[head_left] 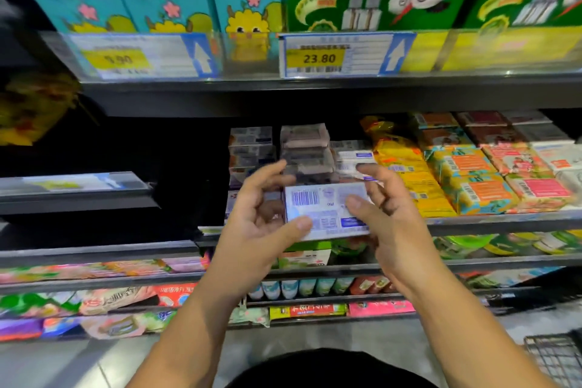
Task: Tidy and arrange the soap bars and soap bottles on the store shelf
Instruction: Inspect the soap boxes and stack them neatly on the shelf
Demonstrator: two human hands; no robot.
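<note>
Two hands hold one white soap box (327, 211) in front of the middle shelf (510, 223), with its barcode face turned toward us. Reading from the left, we note first a dark unfilled stretch of that shelf. Next comes a short stack of pale boxes (251, 151) at the back, which we judge to be the same product and the likely destination. The left hand (261, 211) pinches the box's lower left corner under its thumb, fingers loosely raised above the left edge. The right hand (390, 214) grips the right end, thumb on the printed face and fingers behind. We take this two-ended grip as a way to keep the box level and square while it is lined up with the row. Behind it stand film-wrapped bars (305, 148) in a stack. Further right lie yellow packs (406, 167), then orange-and-green bars (469, 179) and pink-labelled bars (532, 176). Each kind has its own lane running front to back, so that like stays with like. Motion blur hides the finer print.
</note>
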